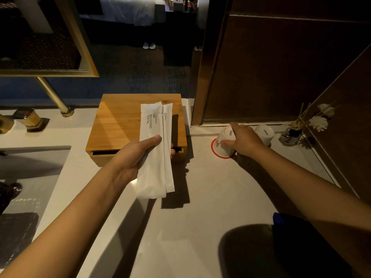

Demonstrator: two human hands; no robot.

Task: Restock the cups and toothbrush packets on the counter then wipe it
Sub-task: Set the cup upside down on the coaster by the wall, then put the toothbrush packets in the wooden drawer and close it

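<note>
My left hand [134,157] holds two white toothbrush packets [155,149], one printed "BRUSHING TEETH", above the front of a wooden drawer box [118,121]. The box's drawer is open a crack. To the right, my right hand [244,139] grips an upside-down white paper cup with a red rim [224,146] on the white counter [200,207]. A second upside-down white cup [265,134] stands just right of it, near the wall.
A reed diffuser with white flowers [295,133] stands in the back right corner. Gold taps [28,120] and a sink basin [30,167] lie to the left. A blue cloth [281,219] lies on the counter under my right forearm. Dark wooden panels rise behind the cups.
</note>
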